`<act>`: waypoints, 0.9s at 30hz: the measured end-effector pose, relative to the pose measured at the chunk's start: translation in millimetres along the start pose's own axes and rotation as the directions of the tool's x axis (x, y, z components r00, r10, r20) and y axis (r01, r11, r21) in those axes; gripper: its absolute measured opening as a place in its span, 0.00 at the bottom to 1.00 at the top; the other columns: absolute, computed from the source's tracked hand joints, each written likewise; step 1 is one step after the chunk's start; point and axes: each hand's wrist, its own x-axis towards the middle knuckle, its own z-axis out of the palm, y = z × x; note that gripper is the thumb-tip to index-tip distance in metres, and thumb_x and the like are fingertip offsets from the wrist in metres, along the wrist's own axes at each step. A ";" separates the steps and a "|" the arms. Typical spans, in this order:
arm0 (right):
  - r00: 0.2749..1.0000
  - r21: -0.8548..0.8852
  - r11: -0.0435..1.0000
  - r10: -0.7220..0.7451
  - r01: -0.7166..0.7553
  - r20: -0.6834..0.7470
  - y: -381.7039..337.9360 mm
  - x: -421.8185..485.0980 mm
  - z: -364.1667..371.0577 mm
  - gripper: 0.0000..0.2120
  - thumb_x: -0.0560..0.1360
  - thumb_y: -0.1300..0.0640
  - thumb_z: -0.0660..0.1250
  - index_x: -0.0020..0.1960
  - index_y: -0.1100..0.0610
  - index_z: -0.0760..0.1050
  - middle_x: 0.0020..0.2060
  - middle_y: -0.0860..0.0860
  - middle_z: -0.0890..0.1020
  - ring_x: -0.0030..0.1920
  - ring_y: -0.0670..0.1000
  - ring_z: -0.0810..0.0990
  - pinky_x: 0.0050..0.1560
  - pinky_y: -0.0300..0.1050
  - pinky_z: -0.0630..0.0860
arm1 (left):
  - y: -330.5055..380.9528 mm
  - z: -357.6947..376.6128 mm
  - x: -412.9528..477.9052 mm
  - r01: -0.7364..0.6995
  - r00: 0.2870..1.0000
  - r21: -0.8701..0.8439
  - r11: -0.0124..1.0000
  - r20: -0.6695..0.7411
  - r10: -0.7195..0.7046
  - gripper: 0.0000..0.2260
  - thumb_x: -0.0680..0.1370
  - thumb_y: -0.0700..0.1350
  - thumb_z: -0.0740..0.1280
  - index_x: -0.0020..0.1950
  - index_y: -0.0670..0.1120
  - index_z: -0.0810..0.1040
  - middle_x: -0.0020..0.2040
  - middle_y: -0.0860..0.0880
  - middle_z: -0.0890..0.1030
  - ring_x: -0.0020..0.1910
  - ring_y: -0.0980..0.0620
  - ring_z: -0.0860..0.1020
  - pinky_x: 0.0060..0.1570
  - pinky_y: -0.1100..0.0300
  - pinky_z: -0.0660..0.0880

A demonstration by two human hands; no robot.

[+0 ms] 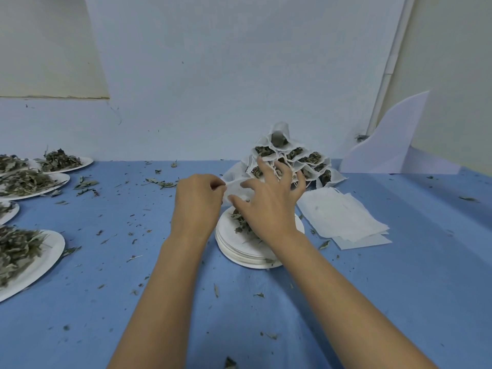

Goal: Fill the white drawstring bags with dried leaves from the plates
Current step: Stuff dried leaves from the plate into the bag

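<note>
My left hand (198, 202) pinches the edge of a white drawstring bag (239, 189) held above a stack of white plates (239, 249). My right hand (269, 198) hovers over the same bag with its fingers spread; thumb and forefinger touch the bag's mouth. A small heap of dried leaves (241, 221) lies on the top plate, partly hidden under my right wrist. Behind my hands a pile of filled bags (300, 161) leans against the wall. Flat empty bags (343, 217) lie stacked to the right.
Several plates heaped with dried leaves (26, 179) line the left edge of the blue table (133, 288). Leaf crumbs are scattered over the cloth. A white folded sheet (391, 145) stands at the back right against the wall.
</note>
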 end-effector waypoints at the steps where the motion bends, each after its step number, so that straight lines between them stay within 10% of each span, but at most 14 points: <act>1: 1.000 0.009 1.000 -0.012 0.012 -0.014 -0.1 0.0 -0.6 0.12 0.72 0.40 0.66 0.49 0.44 0.82 0.71 0.45 0.68 0.73 0.54 0.56 0.67 0.57 0.37 | 0.5 -1.0 0.5 -0.011 1.000 -0.004 1.000 -0.006 0.011 0.07 0.77 0.39 0.66 0.47 0.42 0.84 0.36 0.49 0.81 0.34 0.54 0.78 0.36 0.64 0.72; 5: 0.988 0.089 0.992 -0.075 0.087 -0.133 -4.2 -0.5 -4.4 0.03 0.69 0.49 0.73 0.38 0.48 0.83 0.63 0.48 0.78 0.68 0.58 0.68 0.67 0.57 0.43 | 6.7 -0.5 -0.7 -0.083 0.995 -0.005 0.997 0.064 0.083 0.07 0.76 0.39 0.66 0.44 0.42 0.84 0.33 0.50 0.82 0.32 0.53 0.79 0.39 0.60 0.78; 12: 0.995 0.053 0.995 -0.088 0.086 0.048 -4.3 -2.2 -1.0 0.18 0.62 0.47 0.74 0.51 0.47 0.79 0.77 0.49 0.53 0.75 0.59 0.50 0.67 0.58 0.38 | -0.7 0.3 1.7 -0.182 0.982 0.098 0.978 0.068 0.176 0.07 0.77 0.40 0.66 0.50 0.44 0.84 0.41 0.50 0.79 0.41 0.54 0.75 0.38 0.70 0.66; 27: 1.000 0.242 0.970 -0.004 0.007 -0.013 -8.9 -1.3 7.3 0.19 0.68 0.40 0.69 0.54 0.50 0.78 0.77 0.51 0.52 0.72 0.51 0.49 0.66 0.53 0.42 | -3.5 7.9 -5.8 -0.156 0.979 -0.012 0.988 -0.136 0.153 0.07 0.78 0.44 0.66 0.51 0.45 0.84 0.44 0.50 0.83 0.43 0.54 0.78 0.45 0.63 0.72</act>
